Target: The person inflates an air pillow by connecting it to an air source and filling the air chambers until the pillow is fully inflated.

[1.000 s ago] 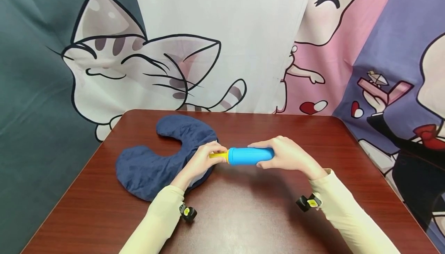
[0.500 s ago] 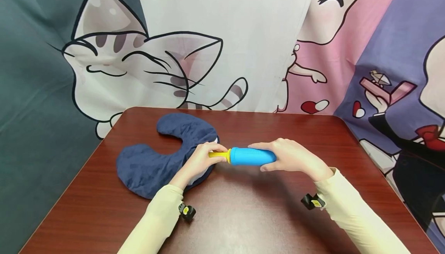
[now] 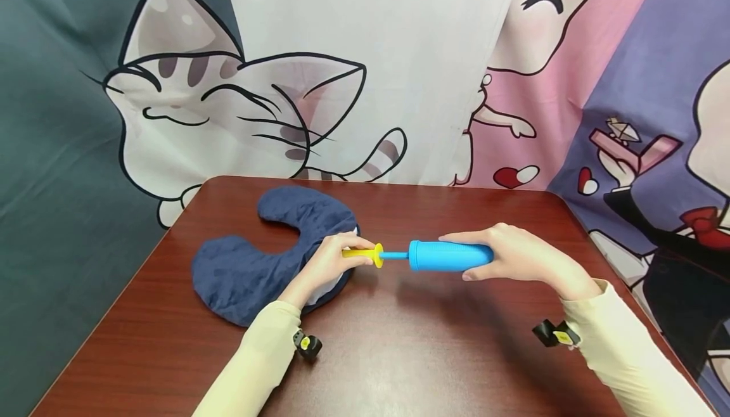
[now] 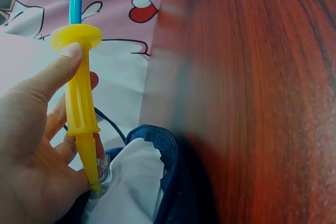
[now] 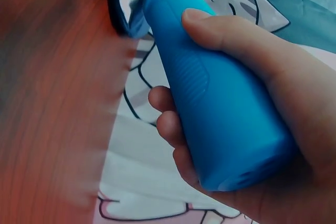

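A hand pump with a blue barrel (image 3: 450, 256) and a yellow nozzle piece (image 4: 81, 98) spans both hands above the table. My left hand (image 3: 331, 262) grips the yellow piece, thumb along it near the flange. Its tapered tip meets a clear valve (image 4: 102, 171) at the white inner lining (image 4: 128, 182) of a navy U-shaped neck pillow (image 3: 239, 277). How deep the tip sits is hard to tell. My right hand (image 3: 516, 255) wraps around the barrel, as the right wrist view shows too. A thin blue rod (image 3: 395, 255) shows between flange and barrel.
The reddish-brown wooden table (image 3: 422, 353) carries the pillow on its left half. Behind it hangs a cartoon-printed cloth (image 3: 365, 24) that reaches the table's back edge. A small black camera sits on each wrist, the left camera (image 3: 308, 345) and the right camera (image 3: 547, 333).
My right hand has moved right with the blue barrel, drawing it away from the yellow flange and exposing the rod. My left hand and the pillow have stayed nearly in place.
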Motion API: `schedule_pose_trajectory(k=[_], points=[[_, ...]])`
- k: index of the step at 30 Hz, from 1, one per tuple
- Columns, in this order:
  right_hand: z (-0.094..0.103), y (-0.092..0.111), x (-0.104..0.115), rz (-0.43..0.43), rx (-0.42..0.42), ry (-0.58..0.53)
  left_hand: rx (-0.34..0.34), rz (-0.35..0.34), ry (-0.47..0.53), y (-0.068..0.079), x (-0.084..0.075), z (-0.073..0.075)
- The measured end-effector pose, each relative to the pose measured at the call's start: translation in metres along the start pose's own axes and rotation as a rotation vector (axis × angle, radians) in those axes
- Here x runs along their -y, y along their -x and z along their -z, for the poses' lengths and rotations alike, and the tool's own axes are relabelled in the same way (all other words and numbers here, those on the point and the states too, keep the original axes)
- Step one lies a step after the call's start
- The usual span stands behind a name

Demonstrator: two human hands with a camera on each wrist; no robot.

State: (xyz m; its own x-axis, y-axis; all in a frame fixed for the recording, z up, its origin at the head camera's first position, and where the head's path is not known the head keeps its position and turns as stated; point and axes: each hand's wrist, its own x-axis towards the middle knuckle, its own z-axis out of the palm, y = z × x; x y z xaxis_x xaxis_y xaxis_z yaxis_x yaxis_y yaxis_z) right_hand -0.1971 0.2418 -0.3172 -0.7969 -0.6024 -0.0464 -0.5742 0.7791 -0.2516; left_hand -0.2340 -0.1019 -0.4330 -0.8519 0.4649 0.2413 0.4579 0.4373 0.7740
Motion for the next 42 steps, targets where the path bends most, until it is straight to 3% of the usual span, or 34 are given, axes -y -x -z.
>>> schedule_pose_trajectory(k=[15, 23, 31, 42], points=[[0.017, 0.041, -0.021, 0.001, -0.091, 0.009, 0.008, -0.002, -0.013, 0.001, 0.001, 0.001], [0.023, 0.052, -0.030, -0.017, -0.112, -0.010, 0.010, 0.013, -0.003, 0.003, 0.003, 0.000], [0.011, 0.044, -0.030, 0.013, -0.132, -0.037, 0.047, 0.003, 0.063, 0.001, 0.002, -0.004], [0.000, 0.016, -0.011, -0.021, -0.128, -0.029, 0.017, 0.024, 0.082, 0.002, -0.003, -0.003]])
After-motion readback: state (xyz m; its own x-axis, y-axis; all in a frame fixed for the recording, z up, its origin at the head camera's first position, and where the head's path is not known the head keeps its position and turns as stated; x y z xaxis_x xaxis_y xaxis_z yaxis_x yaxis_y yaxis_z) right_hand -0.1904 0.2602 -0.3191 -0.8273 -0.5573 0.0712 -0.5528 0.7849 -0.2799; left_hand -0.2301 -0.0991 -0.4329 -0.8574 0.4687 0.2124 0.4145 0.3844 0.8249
